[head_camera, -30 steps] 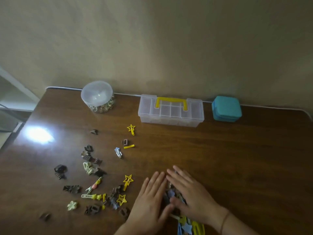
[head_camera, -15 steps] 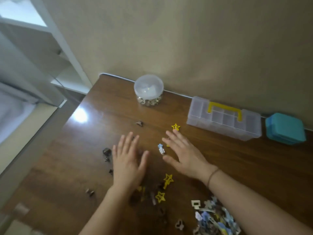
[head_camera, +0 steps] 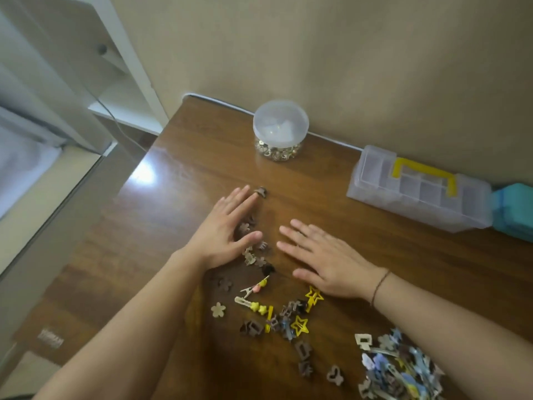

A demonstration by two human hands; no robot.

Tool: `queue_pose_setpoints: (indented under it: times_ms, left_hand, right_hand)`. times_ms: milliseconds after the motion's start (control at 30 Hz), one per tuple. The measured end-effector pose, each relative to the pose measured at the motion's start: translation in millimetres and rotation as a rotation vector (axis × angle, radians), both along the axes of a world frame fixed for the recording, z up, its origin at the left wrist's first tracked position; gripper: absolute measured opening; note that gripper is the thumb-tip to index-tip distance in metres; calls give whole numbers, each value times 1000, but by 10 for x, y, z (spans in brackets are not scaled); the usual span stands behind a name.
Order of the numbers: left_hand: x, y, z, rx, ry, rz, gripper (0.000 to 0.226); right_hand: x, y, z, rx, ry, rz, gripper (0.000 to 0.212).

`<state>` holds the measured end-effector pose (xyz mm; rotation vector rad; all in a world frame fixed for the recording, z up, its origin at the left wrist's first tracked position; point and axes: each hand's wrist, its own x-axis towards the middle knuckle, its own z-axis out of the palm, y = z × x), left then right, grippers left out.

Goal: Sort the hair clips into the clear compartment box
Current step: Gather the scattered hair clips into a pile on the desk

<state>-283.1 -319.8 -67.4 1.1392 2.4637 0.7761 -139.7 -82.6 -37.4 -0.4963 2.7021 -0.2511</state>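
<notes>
The clear compartment box with a yellow handle lies shut by the wall at the right. My left hand rests flat and spread on the table, its palm edge against a few brown clips; one brown clip sits at its fingertips. My right hand lies flat and open beside it, holding nothing. Scattered hair clips, brown and yellow stars, lie below the hands. A denser heap of blue and white clips sits under my right forearm.
A round clear jar with a white lid holds small gold pieces at the back. A teal box touches the compartment box's right end. The table's left edge drops off beside a white shelf.
Both hands have slid together toward the middle of the table, gathering brown clips between them. The camera view has swung left and closer.
</notes>
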Motion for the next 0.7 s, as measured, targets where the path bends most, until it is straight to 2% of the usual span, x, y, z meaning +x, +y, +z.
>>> queue_pose_setpoints:
  times_ms: [133, 400, 467, 533, 600, 700]
  left_hand:
    - [127, 171, 3, -19, -3, -101, 91]
    - [1111, 351, 45, -6, -71, -281, 87]
    - [1392, 394, 69, -19, -91, -300, 86]
    - [1602, 434, 100, -29, -143, -293, 87]
    - [1718, 480, 160, -27, -224, -277, 92]
    - [1737, 441, 314, -3, -301, -264, 87]
  right_hand:
    - [419, 62, -3, 46, 8, 76, 60]
    - [1395, 121, 11, 21, 1, -16, 65]
    - [1530, 146, 36, 0, 47, -35, 60]
    - [1529, 187, 89, -85, 163, -53, 44]
    - [1338, 202, 199, -232, 298, -161, 33]
    - [710, 62, 356, -311, 369, -343, 36]
